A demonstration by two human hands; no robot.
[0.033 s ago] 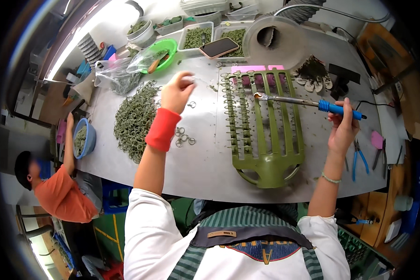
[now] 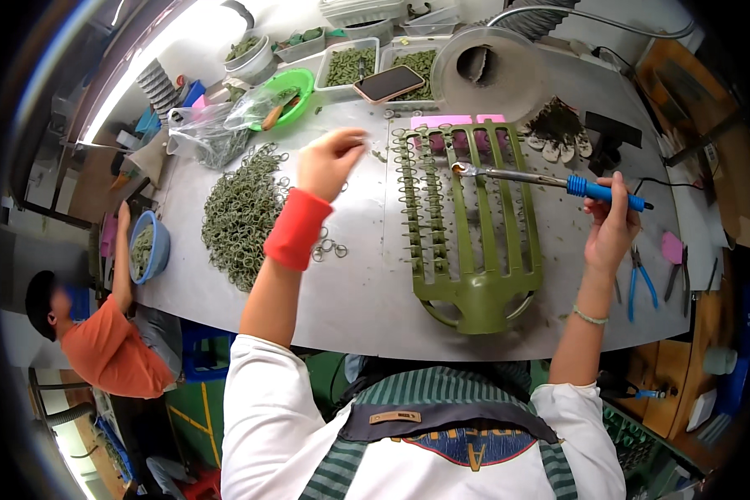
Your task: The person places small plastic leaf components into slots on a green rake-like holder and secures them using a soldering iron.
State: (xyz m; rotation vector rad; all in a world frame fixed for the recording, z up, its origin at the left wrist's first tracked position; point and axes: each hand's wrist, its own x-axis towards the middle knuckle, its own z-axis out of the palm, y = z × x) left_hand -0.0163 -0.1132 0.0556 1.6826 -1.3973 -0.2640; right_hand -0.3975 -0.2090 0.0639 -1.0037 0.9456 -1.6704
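My right hand (image 2: 610,225) grips a soldering iron (image 2: 587,188) by its blue handle. The iron's metal tip is over the upper part of an olive-green slatted plastic frame (image 2: 479,304). Small green rings line the frame's left slats. My left hand (image 2: 332,162), with a red wristband, is raised left of the frame. Its fingers are pinched together, and anything between them is too small or blurred to make out. Below that wrist several loose rings (image 2: 333,248) lie on the metal table. A large heap of green rings (image 2: 242,221) spreads farther left.
Behind are a green bowl (image 2: 302,81), plastic tubs of green parts (image 2: 350,65) and a phone (image 2: 389,84). Gloves (image 2: 558,129) and a black stand (image 2: 612,137) sit back right; blue-handled pliers (image 2: 639,283) lie right. At far left a co-worker (image 2: 112,342) reaches beside a blue basin (image 2: 150,246).
My left hand has shifted right, toward the green frame, with its fingers still drawn together. The right hand and the soldering iron stay nearly in place.
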